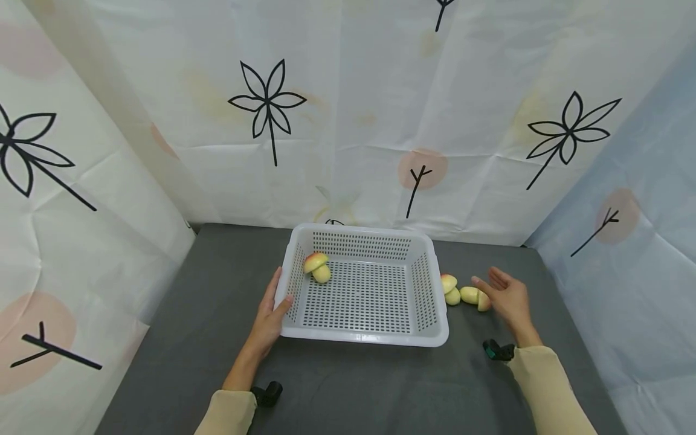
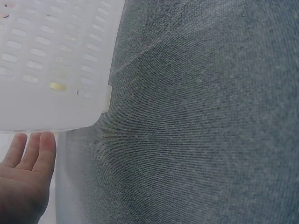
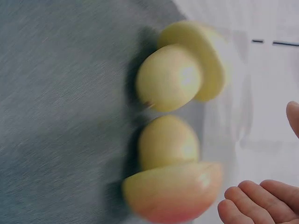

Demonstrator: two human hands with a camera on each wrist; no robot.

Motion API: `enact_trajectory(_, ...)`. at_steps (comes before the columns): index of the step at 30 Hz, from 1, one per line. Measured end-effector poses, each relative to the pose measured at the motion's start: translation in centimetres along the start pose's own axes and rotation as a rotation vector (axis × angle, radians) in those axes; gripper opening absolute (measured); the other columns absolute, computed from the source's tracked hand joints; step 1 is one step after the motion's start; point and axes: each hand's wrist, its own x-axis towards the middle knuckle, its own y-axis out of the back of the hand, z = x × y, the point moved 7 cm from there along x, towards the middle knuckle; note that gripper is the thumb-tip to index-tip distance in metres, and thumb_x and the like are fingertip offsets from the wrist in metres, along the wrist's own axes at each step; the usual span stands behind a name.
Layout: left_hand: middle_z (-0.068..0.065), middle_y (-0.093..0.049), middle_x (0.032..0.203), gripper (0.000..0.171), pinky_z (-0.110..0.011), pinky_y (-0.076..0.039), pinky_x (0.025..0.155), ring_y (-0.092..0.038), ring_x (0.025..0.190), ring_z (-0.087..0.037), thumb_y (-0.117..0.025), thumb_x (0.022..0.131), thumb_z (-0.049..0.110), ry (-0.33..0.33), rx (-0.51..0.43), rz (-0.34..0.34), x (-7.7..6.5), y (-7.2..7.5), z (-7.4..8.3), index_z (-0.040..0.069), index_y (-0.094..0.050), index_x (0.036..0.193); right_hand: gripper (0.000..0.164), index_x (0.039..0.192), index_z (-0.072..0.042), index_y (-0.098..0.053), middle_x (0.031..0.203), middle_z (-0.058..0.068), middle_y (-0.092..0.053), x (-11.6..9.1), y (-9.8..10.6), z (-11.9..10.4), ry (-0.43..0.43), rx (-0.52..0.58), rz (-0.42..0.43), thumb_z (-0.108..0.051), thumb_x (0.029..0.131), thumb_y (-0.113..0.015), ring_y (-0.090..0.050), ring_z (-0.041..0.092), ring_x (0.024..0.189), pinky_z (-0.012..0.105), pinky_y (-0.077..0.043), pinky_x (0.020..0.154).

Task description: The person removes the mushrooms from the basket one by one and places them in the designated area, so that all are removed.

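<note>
A white perforated plastic basket sits on the grey table, with one yellow toy mushroom inside at its left. My left hand grips the basket's left side, thumb on the rim and fingers along the outer wall; in the left wrist view the fingertips meet its edge. Right of the basket lie two more mushrooms, one toy mushroom by the basket wall and another mushroom on its side, its reddish cap toward my right hand. That hand hovers beside the cap, thumb and fingers apart, holding nothing.
The dark grey tabletop runs in front of the basket. A white printed cloth rises behind the table, with more cloth along the left and right sides. Black wrist straps show below the hands.
</note>
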Motion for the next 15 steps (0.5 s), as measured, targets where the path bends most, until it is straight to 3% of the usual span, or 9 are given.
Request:
enact_trajectory(8, -0.010, -0.020, 0.167, 0.070, -0.052, -0.037, 0.107, -0.040, 0.141, -0.039, -0.045, 0.109, 0.007, -0.003, 0.026, 0.005, 0.0, 0.0, 0.1, 0.020, -0.006, 0.165, 0.088, 0.158, 0.001, -0.028, 0.160, 0.022, -0.032, -0.5, -0.8, -4.3, 0.124, -0.020, -0.026, -0.045, 0.095, -0.070, -0.031, 0.041, 0.146, 0.053, -0.033, 0.112)
enact_trajectory(15, -0.010, -0.020, 0.167, 0.070, -0.063, -0.034, 0.106, -0.039, 0.141, -0.041, -0.046, 0.109, 0.009, -0.004, -0.009, -0.003, 0.1, 0.0, -0.1, 0.022, -0.006, 0.165, 0.082, 0.156, 0.003, -0.034, 0.157, 0.024, -0.036, -0.8, -2.3, -8.0, 0.262, -0.044, -0.057, -0.034, 0.095, -0.074, -0.034, 0.042, 0.145, 0.054, -0.033, 0.111)
